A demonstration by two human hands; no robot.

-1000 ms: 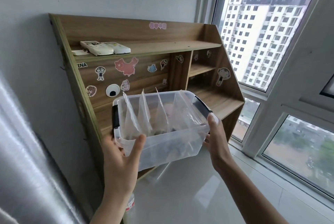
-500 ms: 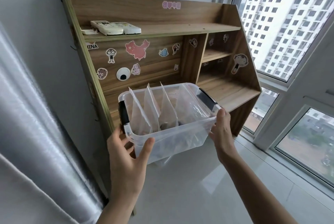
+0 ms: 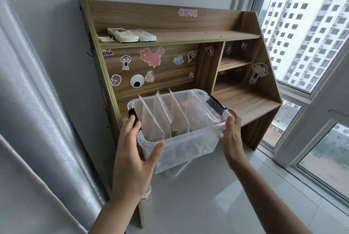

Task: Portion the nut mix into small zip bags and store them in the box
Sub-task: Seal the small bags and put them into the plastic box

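Since the earlier frames you have brought the box (image 3: 181, 129) lower and nearer the white table (image 3: 217, 201). Your left hand (image 3: 135, 156) cups its near-left corner, thumb on the front wall, fingers up by the black latch (image 3: 133, 118). Your right hand (image 3: 233, 139) presses the right end with fairly straight fingers. Clear zip bags (image 3: 160, 114) stand upright inside, dark contents at their bottoms. Behind stands a stickered wooden shelf (image 3: 188, 37) holding remotes (image 3: 130, 35); windows (image 3: 306, 25) lie right.
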